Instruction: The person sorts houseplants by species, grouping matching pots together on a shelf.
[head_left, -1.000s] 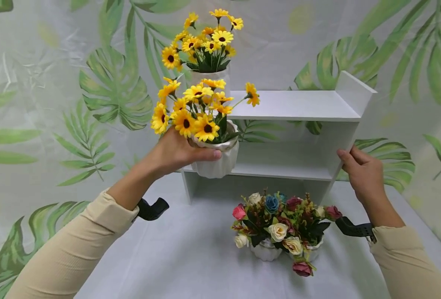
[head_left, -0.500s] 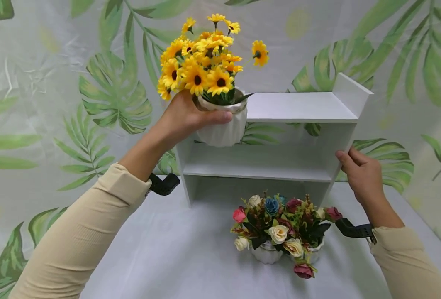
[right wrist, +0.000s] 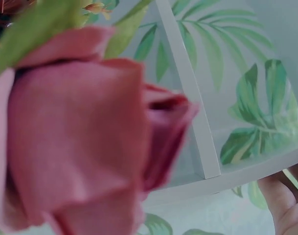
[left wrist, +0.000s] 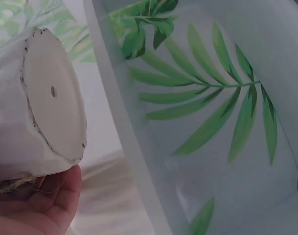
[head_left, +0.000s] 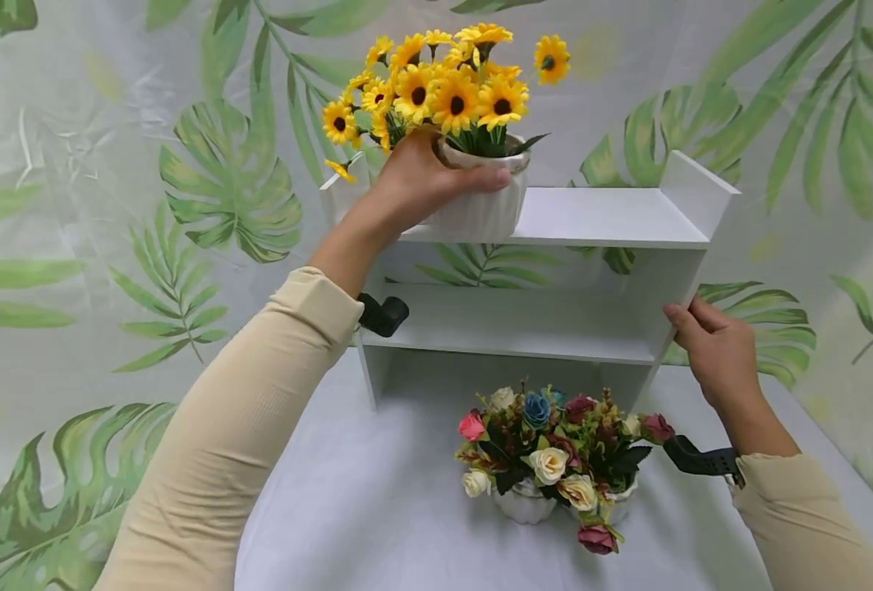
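My left hand (head_left: 417,176) grips a white ribbed flowerpot (head_left: 484,201) with yellow daisy-like flowers (head_left: 454,105), thumb across its front. In the head view the pot overlaps the top board of a white shelf unit (head_left: 599,215). From the left wrist, the pot's round bottom (left wrist: 56,98) shows uncovered, beside the shelf's board edge (left wrist: 126,127). Behind that hand, at the top board's left end, more yellow flowers (head_left: 338,125) belong to a second pot, which is mostly hidden. My right hand (head_left: 720,353) pinches the unit's right side panel (head_left: 676,287).
Two white pots of mixed roses (head_left: 547,464) stand on the white-covered table (head_left: 347,509) before the unit. One dark pink rose (right wrist: 85,142) fills much of the right wrist view. A leaf-print backdrop (head_left: 236,180) hangs behind.
My left hand has raised the flowerpot from in front of the middle shelf to the top board's level, then shifted it right. My right hand stays on the side panel.
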{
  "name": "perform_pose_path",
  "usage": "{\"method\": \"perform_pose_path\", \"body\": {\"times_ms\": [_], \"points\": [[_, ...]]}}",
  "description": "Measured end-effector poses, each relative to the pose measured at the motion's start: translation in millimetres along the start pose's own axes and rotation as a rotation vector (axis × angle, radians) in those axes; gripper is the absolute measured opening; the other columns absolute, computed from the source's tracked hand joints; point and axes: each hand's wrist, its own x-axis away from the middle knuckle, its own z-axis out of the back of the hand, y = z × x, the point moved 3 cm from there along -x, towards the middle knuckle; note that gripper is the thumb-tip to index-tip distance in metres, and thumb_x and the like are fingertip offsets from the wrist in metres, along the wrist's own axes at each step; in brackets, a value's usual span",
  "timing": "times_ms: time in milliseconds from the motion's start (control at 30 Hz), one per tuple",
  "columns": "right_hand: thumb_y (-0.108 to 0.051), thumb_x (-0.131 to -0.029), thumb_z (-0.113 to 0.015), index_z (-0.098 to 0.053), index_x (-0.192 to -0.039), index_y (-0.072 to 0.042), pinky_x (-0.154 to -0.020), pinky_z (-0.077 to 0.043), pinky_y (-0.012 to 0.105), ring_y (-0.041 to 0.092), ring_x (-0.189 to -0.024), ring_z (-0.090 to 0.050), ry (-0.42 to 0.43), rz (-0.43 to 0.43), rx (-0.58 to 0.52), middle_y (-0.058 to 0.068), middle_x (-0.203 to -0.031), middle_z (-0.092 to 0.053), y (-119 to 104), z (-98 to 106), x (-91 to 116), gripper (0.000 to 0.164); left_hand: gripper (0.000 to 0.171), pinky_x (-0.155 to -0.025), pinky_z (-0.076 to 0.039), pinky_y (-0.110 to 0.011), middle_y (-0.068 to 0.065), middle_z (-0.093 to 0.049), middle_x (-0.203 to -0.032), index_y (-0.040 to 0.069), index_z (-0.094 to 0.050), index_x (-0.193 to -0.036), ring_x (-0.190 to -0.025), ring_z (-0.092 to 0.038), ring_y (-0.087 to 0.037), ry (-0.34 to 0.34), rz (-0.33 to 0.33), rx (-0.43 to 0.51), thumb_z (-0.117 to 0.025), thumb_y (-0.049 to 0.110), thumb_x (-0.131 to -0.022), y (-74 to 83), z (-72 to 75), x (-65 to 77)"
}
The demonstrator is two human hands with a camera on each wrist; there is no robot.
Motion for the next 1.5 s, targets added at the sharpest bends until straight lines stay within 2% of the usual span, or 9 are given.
{"method": "perform_pose_path", "body": {"times_ms": [167,400,800,933,1033,1200,1300,1400,1500], "points": [[-0.043,-0.098,-0.056,-0.04,-0.149,-0.016,-0.075,-0.048,0.002,-0.019,-0.097,-0.056,0.021,0.005,-0.006,0.013,-0.153,-0.042,0,4,0,0.059,0.074,-0.105,-0.042,-0.025,0.005,-0.057,-0.137,0.025,-0.049,-0.136,-0.12,-0.052,-0.009,-0.014,0.048,-0.025,-0.084,0.046,-0.075,2.2,-15.6,-14.0],[-0.046,-0.098,-0.055,-0.041,-0.148,-0.019,-0.077,-0.049,0.004,-0.012,-0.105,-0.058,0.03,-0.009,0.027,0.013,-0.153,-0.043,0,2,0,0.058,0.066,-0.105,-0.042,-0.024,0.003,-0.06,-0.135,0.022,-0.052,-0.133,-0.121,-0.055,-0.011,-0.011,0.047,0.082,-0.085,0.035,-0.077,2.7,-33.9,-32.0],[-0.047,-0.098,-0.055,-0.043,-0.148,-0.018,-0.079,-0.05,0.006,-0.012,-0.105,-0.058,0.039,-0.006,0.023,0.015,-0.152,-0.044,-2,-1,0,0.059,0.077,-0.11,-0.039,-0.022,0.006,-0.056,-0.141,0.024,-0.046,-0.14,-0.127,-0.051,-0.007,0.061,0.087,0.113,-0.086,0.038,-0.076,-5.1,-63.0,-55.5],[-0.047,-0.098,-0.055,-0.043,-0.148,-0.019,-0.08,-0.051,0.007,-0.01,-0.106,-0.059,0.045,-0.003,0.029,0.016,-0.151,-0.045,-4,1,2,0.058,0.075,-0.106,-0.041,-0.019,0.004,-0.057,-0.137,0.021,-0.046,-0.139,-0.121,-0.052,-0.006,0.083,0.05,0.16,-0.085,0.034,-0.076,-6.5,-72.8,-59.4],[-0.047,-0.098,-0.055,-0.044,-0.148,-0.021,-0.081,-0.051,0.009,-0.007,-0.11,-0.059,0.051,-0.006,0.03,0.015,-0.151,-0.045,-5,0,3,0.057,0.071,-0.104,-0.041,-0.018,0.004,-0.059,-0.133,0.021,-0.048,-0.137,-0.117,-0.053,-0.005,0.098,0.049,0.186,-0.085,0.032,-0.077,-7.0,-74.2,-60.8],[-0.046,-0.098,-0.055,-0.045,-0.147,-0.02,-0.08,-0.051,0.007,-0.008,-0.108,-0.059,0.063,-0.013,0.034,0.015,-0.15,-0.047,-6,-3,6,0.056,0.063,-0.102,-0.044,-0.02,0.004,-0.062,-0.13,0.022,-0.053,-0.132,-0.117,-0.056,-0.006,0.078,0.138,0.204,-0.083,0.038,-0.079,-11.6,-71.4,-57.7],[-0.046,-0.099,-0.054,-0.044,-0.147,-0.021,-0.087,-0.054,0.015,0.003,-0.115,-0.061,0.05,-0.018,0.043,0.015,-0.15,-0.047,-7,-8,6,0.055,0.06,-0.103,-0.045,-0.023,0.003,-0.063,-0.13,0.021,-0.054,-0.13,-0.119,-0.057,-0.008,0.057,0.175,0.186,-0.081,0.042,-0.08,-15.0,-67.2,-54.0],[-0.047,-0.099,-0.052,-0.043,-0.148,-0.023,-0.092,-0.055,0.023,0.015,-0.124,-0.06,0.043,-0.017,0.055,0.015,-0.151,-0.046,-10,-12,7,0.055,0.06,-0.105,-0.043,-0.022,0.001,-0.061,-0.133,0.019,-0.053,-0.132,-0.121,-0.055,-0.009,0.035,0.156,0.169,-0.078,0.041,-0.083,-15.5,-63.3,-52.1],[-0.048,-0.099,-0.052,-0.042,-0.148,-0.024,-0.091,-0.054,0.019,0.017,-0.125,-0.06,0.051,-0.019,0.064,0.015,-0.151,-0.046,-11,-13,7,0.055,0.059,-0.104,-0.042,-0.02,0.0,-0.059,-0.134,0.015,-0.052,-0.133,-0.123,-0.054,-0.009,0.007,0.127,0.193,-0.077,0.037,-0.085,-13.8,-62.3,-51.4]]}}
